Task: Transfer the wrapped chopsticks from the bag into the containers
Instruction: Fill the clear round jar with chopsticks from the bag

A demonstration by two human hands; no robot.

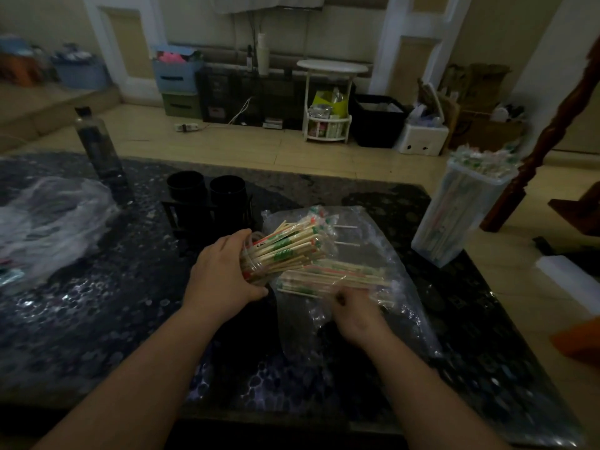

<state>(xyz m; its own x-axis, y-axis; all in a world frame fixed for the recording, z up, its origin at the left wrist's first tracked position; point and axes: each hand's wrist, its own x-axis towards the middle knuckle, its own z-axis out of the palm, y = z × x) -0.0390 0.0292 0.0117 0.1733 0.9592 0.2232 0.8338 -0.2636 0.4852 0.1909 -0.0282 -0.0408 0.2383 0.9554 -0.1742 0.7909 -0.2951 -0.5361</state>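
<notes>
My left hand (220, 274) grips a fanned bundle of wrapped chopsticks (285, 246); my right hand (357, 311) pinches more chopsticks lying on the bag (383, 254) just ahead. The bundle looks loosely held; I think tilting it toward the black containers (207, 193) beyond could spill some.

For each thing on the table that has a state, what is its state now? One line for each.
Left hand: closed around a bundle of wrapped wooden chopsticks.
Right hand: pinching at the loose wrapped chopsticks.
Clear plastic bag: lying flat under the chopsticks.
Tall clear plastic container: upright, full of wrapped chopsticks.
Two black round cups: upright, contents not visible.
Dark bottle: upright, capped.
</notes>
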